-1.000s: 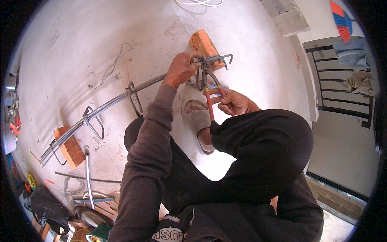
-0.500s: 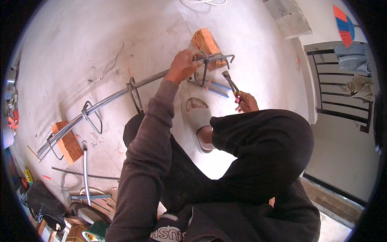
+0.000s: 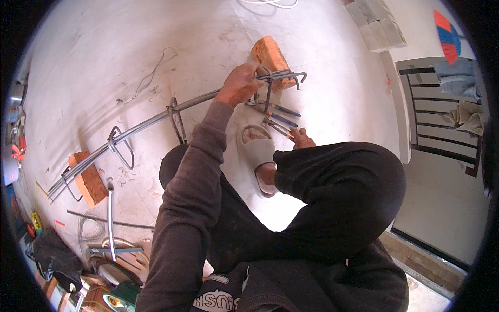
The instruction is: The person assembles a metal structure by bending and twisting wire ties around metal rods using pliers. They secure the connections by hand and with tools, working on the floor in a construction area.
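Note:
My left hand (image 3: 241,86) is closed around the steel bars (image 3: 195,100) near their far right end, beside a bent-wire stirrup (image 3: 268,93) that hangs round them. Low by the floor, my right hand (image 3: 303,139) is closed on the handle ends of pincers (image 3: 280,129). Their jaws lie toward the left, next to a blue-handled tool (image 3: 283,115) on the floor. The bundle rests on an orange brick (image 3: 270,53) at the far end and another brick (image 3: 89,179) at the left. More stirrups (image 3: 120,148) hang along it.
My sandalled foot (image 3: 255,148) is on the floor below the bars. A bent wire (image 3: 150,75) lies beyond them. At lower left are a grey tube (image 3: 110,223), coiled wire (image 3: 91,229) and a dark cloth (image 3: 54,255). A black rack (image 3: 442,112) with cloths stands at right.
My right hand has moved down and left, bringing the pincers from a raised, upright position to the floor beside the blue-handled tool. My left hand keeps its grip on the bars.

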A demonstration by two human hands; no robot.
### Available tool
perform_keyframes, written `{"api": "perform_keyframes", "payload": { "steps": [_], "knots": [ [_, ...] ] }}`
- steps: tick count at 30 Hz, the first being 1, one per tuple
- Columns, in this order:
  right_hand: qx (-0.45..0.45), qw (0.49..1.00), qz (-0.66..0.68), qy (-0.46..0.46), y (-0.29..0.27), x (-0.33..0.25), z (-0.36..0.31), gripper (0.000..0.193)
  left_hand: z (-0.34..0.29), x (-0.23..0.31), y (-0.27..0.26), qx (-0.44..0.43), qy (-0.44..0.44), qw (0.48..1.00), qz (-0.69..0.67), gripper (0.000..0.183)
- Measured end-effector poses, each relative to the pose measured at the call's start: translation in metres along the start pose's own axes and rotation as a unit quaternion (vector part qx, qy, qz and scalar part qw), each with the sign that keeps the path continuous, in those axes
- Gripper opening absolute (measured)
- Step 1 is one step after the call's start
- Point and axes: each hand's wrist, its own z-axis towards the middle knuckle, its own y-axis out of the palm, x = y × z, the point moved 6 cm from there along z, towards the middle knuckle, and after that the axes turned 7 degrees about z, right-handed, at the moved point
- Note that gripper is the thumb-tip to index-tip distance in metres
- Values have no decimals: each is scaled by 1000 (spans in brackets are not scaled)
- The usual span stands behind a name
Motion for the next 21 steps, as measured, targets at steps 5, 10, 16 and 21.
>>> {"api": "perform_keyframes", "payload": {
  "steps": [5, 10, 16, 21],
  "knots": [
    [182, 971, 7, -156, -95, -60, 2, 51, 4, 9, -1, -32, -32, 999, 4, 27],
    [328, 894, -72, -297, -178, -118, 47, 41, 3, 7, -6, -31, -30, 998, -36, 25],
    [-6, 963, 125, -239, -174, -76, 126, 24, 2, 0, 0, -73, -29, 995, -65, 25],
    [-121, 901, 357, -212, -168, -65, 130, 21, -1, -2, 7, -49, -8, 998, -49, 25]
  ]
}}
